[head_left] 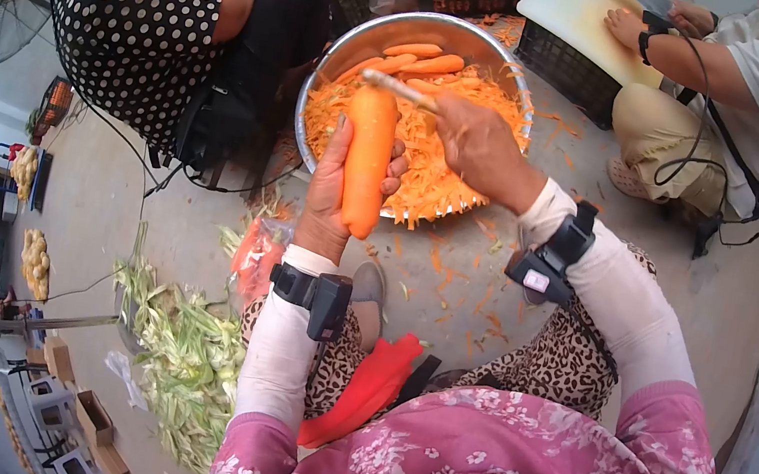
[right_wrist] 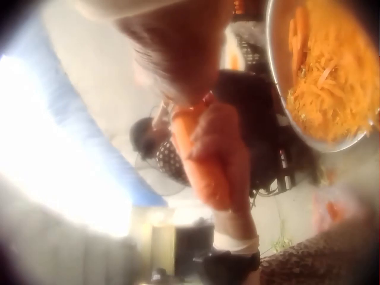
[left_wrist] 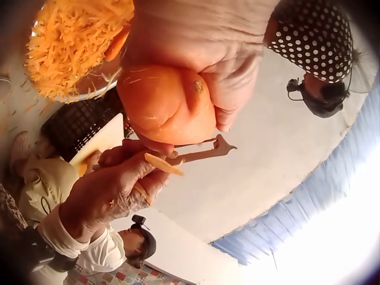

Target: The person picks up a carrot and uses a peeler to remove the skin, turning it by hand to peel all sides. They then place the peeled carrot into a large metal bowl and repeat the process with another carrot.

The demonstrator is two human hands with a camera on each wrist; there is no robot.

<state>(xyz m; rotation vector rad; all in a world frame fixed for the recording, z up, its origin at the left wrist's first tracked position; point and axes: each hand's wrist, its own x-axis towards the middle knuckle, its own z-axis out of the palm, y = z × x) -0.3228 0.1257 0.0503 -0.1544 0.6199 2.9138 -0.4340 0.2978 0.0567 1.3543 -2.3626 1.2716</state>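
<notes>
A large peeled-looking carrot stands nearly upright in my left hand, whose thumb and fingers wrap round its lower half. My right hand grips the handle of a peeler, its head at the carrot's upper end. In the left wrist view the carrot's blunt end faces the camera, and a strip of carrot peel lies by the fingers of the right hand. The right wrist view is blurred, with the carrot in the left hand.
Beyond my hands sits a metal basin of carrot shreds and several whole carrots. Two people work at white boards on black crates. Green husks pile on the floor at lower left; a plastic bag lies nearby.
</notes>
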